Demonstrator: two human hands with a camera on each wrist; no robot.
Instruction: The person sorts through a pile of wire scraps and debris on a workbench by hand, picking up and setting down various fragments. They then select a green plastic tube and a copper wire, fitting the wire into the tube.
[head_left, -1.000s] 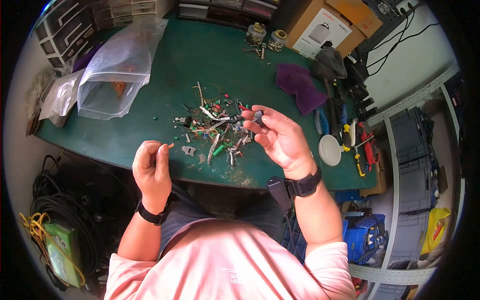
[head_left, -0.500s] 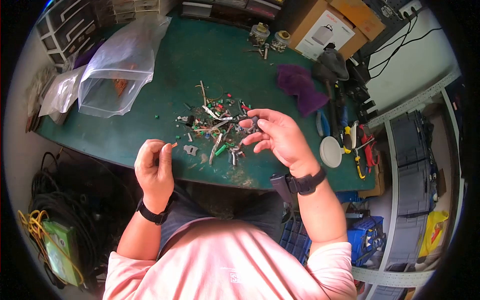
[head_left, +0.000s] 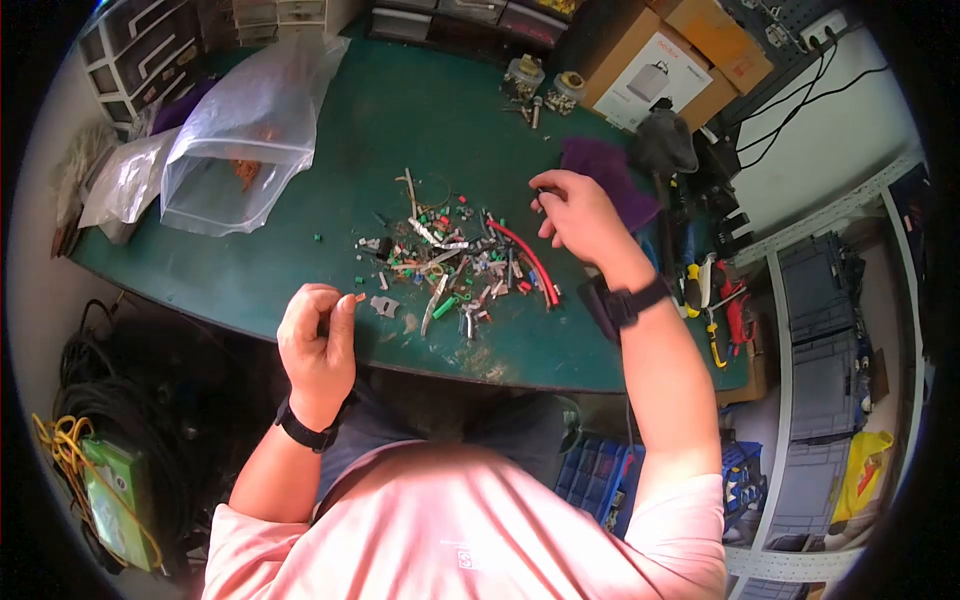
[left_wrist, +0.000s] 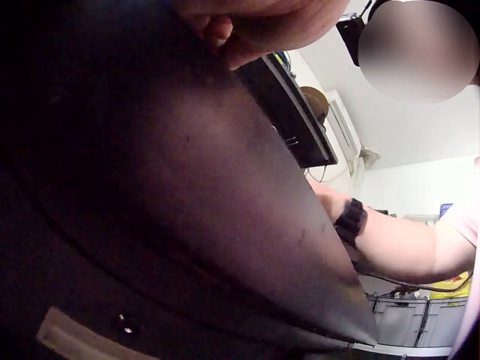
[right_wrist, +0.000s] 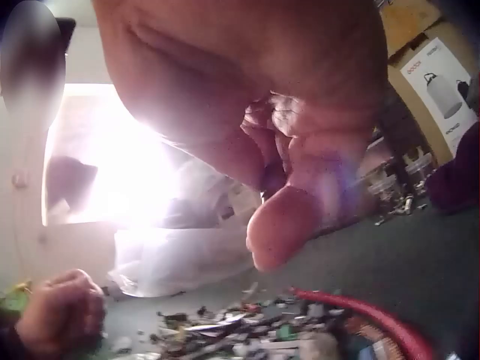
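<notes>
My left hand is at the table's front edge, left of a scrap pile. A small copper-coloured piece sticks out from between its thumb and curled fingers. Right of the pile, my right hand is over the table and pinches a small dark piece, mostly hidden by the fingers. The pile mixes green, red, grey and metallic bits. A curved red cable-like length lies along its right side. Just right of the left hand is a flat grey plate.
A clear zip bag with copper-coloured strands lies at the left. Small jars and a cardboard box stand at the back. Beyond the right hand are a purple cloth and pliers with yellow-and-red handles.
My right hand has moved from over the pile to the right and farther back, still pinching the dark piece. The red length now shows fully. The left hand has shifted slightly right.
</notes>
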